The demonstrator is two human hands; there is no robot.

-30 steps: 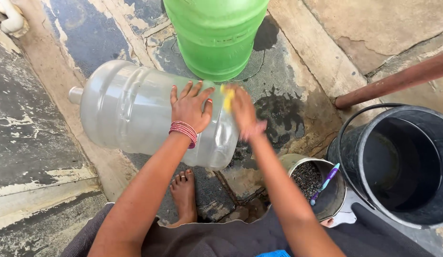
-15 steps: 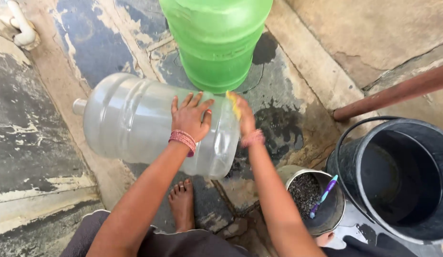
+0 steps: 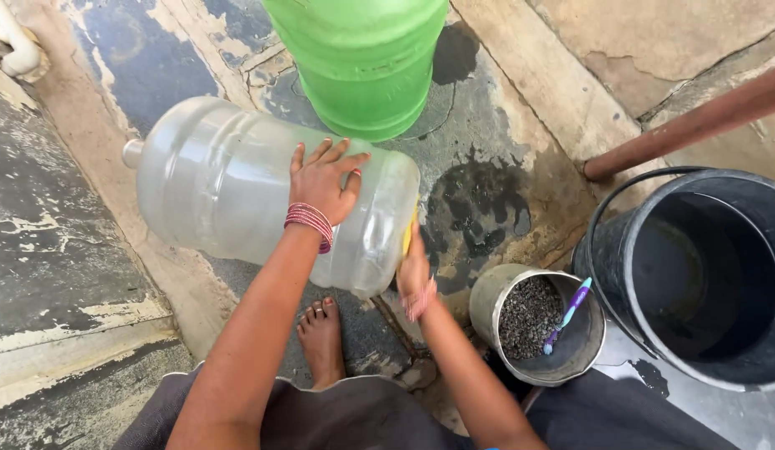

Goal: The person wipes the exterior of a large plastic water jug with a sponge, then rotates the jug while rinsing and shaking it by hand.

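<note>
**Inspector:** Location of the large clear plastic water jug [image 3: 237, 196]?

**Assistant:** On its side at centre, neck toward nine o'clock. Left hand [image 3: 322, 179] rests flat on top, fingers spread. Right hand [image 3: 412, 271] clenches a yellow scrubber [image 3: 408, 233] against the base.

**Inspector:** Progress?

**Assistant:** Base under scrubbing; apparently midway, no rinse evident. Black plastic bucket [image 3: 695, 275] stands at three o'clock.

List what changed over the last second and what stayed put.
The right hand, holding a yellow scrubbing pad, slid from the upper edge of the clear plastic water jug's base down to its lower part. The left hand stayed spread flat on the jug, which remained on its side. The green plastic jug, black bucket and grey metal tin kept their places.
</note>
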